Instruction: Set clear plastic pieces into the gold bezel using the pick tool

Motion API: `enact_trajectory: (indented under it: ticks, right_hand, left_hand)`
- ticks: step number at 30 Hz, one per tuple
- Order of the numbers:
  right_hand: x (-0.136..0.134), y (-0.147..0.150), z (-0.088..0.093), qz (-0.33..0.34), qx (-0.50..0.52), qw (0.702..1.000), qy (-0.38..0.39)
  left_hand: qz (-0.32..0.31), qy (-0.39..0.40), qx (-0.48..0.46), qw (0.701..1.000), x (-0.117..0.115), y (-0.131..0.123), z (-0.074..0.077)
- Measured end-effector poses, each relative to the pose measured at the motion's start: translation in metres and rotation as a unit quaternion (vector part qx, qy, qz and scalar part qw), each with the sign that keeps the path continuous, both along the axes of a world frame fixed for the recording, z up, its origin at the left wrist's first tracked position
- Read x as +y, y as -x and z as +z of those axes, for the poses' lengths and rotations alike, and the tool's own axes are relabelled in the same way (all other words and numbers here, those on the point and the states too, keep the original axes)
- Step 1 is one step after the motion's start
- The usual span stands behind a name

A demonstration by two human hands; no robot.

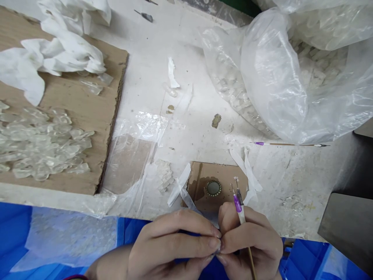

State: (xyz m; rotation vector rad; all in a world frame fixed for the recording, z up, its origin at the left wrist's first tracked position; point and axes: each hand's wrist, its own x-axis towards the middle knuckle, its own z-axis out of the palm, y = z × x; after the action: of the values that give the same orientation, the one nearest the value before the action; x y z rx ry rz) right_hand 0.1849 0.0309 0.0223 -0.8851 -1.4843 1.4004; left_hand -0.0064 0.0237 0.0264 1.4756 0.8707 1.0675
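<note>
My left hand (171, 245) and my right hand (250, 243) meet fingertip to fingertip at the bottom centre, over the table's near edge. Both are pinched shut on a tiny thing between them that I cannot make out. My right hand also grips a thin stick with a purple needle tip (238, 202), pointing up. Just beyond the fingers lies a small cardboard square (201, 182), taped down with white strips, bearing a round dark metal disc (213, 188).
A cardboard sheet (87, 112) at left carries a heap of clear plastic pieces (40, 144) and crumpled white tissue (58, 50). A big clear bag of similar pieces (291, 74) fills the upper right. Another purple-tipped stick (288, 144) lies on the white table. A blue bin (58, 241) sits below.
</note>
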Motion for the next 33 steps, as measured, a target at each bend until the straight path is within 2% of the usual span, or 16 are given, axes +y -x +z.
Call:
enact_trajectory:
  ticks: [14,26,33]
  right_hand:
    - [-0.0002,-0.0068,0.0037,0.002,-0.087,0.995,-0.054]
    - [-0.0016,-0.0032,0.0016,-0.012,-0.034,0.998,-0.045]
    - [-0.0020,-0.0031,0.0032,-0.006,-0.029,0.999,-0.025]
  left_hand:
    - [-0.022,-0.011,0.021,0.999,0.0005,0.0007,-0.0019]
    - [-0.035,0.010,0.010,0.999,-0.0004,0.0073,-0.0012]
    - [-0.033,-0.017,0.017,0.999,-0.0024,0.0038,-0.0027]
